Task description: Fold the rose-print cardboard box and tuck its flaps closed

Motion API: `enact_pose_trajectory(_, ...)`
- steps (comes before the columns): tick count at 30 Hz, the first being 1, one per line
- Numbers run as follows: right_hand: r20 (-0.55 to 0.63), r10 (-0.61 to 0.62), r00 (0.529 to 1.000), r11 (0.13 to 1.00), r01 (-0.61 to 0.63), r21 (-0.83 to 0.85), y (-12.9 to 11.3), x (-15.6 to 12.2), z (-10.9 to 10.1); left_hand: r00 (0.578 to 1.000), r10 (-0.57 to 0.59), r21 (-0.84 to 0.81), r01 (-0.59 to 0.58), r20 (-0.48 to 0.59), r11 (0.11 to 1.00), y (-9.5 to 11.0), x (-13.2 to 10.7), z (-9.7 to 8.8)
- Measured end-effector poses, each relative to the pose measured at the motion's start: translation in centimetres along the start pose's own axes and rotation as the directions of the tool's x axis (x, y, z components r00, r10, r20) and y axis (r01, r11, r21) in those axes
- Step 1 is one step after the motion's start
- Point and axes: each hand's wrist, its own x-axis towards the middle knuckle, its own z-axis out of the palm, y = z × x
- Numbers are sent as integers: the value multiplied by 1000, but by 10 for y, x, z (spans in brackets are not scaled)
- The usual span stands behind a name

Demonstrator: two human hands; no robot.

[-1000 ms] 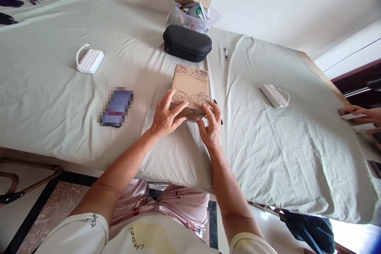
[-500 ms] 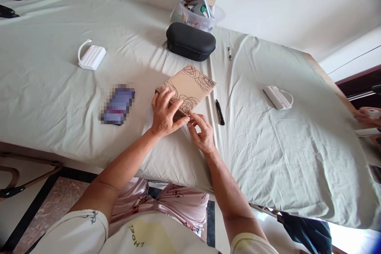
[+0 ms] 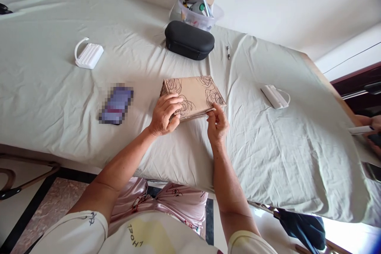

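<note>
Your left hand (image 3: 165,115) grips the left end of the patterned box (image 3: 195,94), mid-frame in the head view; your right hand (image 3: 218,124) pinches its near edge by the right corner. Its long axis runs roughly left to right. Cloth (image 3: 268,143) stretches rightward; the black case (image 3: 189,40) sits above, the phone (image 3: 119,105) left.

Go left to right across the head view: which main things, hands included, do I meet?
White ribbed device, pixelated flat object, left hand, scribbled box, right hand, white device with thin loop.
</note>
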Motion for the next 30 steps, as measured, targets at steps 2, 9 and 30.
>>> enact_pose_trajectory(2,-69,44,997,999,-44,3,2,4,-5,1000,-6,-54,4,-30,999,-1,0,-1)
enact_pose_trajectory(9,-80,199,977,980,-200,-13,11,12,-9,985,-126,-56,120,-114,991,-3,1,-6)
enact_pose_trajectory(30,262,145,954,954,-64,-293,24,6,0,820,-571,8,572,-39,820,-27,-9,26)
